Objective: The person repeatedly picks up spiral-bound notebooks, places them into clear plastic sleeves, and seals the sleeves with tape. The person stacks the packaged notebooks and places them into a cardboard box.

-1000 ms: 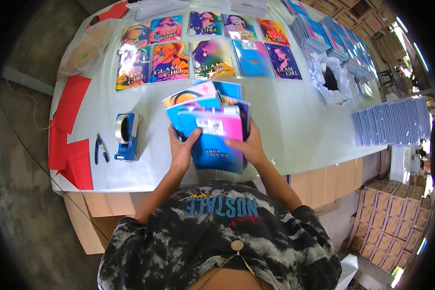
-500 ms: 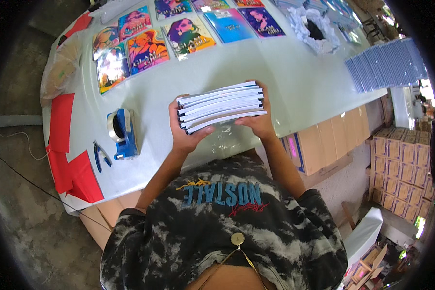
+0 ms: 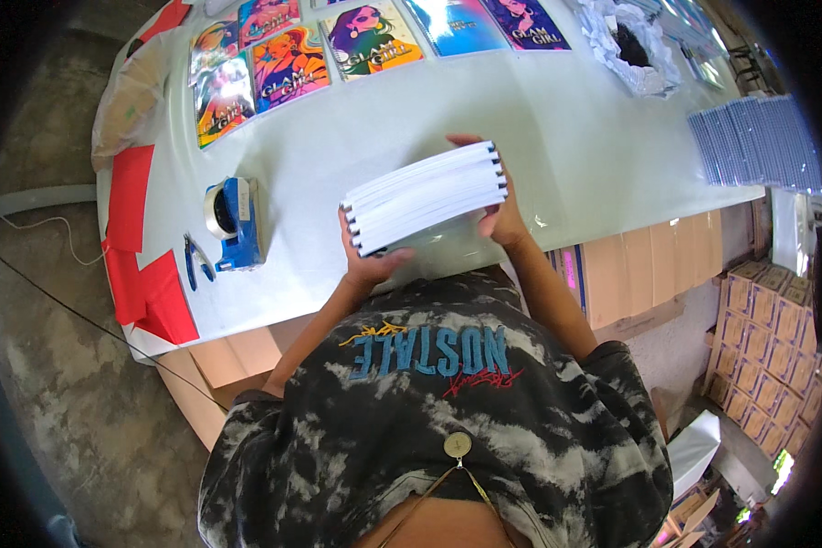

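A stack of notebooks (image 3: 425, 199) is held above the near part of the table, its white page edges facing up and dark corners showing at both ends. My left hand (image 3: 372, 265) grips the left end, thumb along the near side. At the other end my right hand (image 3: 506, 221) closes round the stack, its fingertips showing past the far edge and its thumb on the near side. The stack tilts, right end farther away. The notebooks' covers are mostly hidden.
Several spiral notebooks with colourful illustrated covers (image 3: 374, 41) lie across the far table (image 3: 338, 137). To the left are a blue tape dispenser (image 3: 243, 228), small pliers (image 3: 197, 262) and red sheets (image 3: 131, 201). A long row of notebooks (image 3: 753, 142) stands at right; cardboard boxes (image 3: 653, 269) sit below.
The stack has turned a little, its left end nearer me, and its layers look more even and pressed together. The whole view has shifted slightly.
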`<state>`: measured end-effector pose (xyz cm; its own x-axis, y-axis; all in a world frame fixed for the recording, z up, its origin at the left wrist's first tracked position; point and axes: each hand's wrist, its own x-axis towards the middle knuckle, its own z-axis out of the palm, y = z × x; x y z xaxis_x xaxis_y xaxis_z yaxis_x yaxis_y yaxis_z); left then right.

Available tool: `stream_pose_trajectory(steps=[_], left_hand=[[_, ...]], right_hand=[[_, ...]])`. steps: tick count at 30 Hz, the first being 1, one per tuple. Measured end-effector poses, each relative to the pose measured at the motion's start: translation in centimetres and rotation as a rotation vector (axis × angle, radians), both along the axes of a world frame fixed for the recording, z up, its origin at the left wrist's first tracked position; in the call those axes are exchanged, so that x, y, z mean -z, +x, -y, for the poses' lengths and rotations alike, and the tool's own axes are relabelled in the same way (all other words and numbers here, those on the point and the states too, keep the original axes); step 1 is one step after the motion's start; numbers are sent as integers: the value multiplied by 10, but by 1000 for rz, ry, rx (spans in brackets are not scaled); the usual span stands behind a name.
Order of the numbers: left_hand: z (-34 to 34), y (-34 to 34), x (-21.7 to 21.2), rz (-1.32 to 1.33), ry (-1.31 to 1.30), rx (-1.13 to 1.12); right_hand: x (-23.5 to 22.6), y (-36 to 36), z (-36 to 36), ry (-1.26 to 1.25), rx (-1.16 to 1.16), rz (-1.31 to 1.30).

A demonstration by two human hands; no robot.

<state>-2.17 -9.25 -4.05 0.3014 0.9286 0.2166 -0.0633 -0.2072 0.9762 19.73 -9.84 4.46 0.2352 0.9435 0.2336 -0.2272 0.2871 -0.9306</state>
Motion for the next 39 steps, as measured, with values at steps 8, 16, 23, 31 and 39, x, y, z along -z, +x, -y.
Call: stream_pose_trajectory(steps=[8, 16, 23, 31, 39], left_hand=[[-5, 11, -25, -451, -352, 226], [-30, 17, -77, -246, -187, -132], [-72, 3, -25, -300, -777, -69], [-56, -7, -33, -335, -805, -87], [-68, -13, -84, -1184, -549, -249]], right_hand=[[94, 15, 22, -243, -125, 150], [14, 5, -21, -432, 36, 468], [68, 4, -69, -820, -148, 737], [50, -4, -50, -842, -234, 638], [47, 25, -39, -741, -51, 1119]])
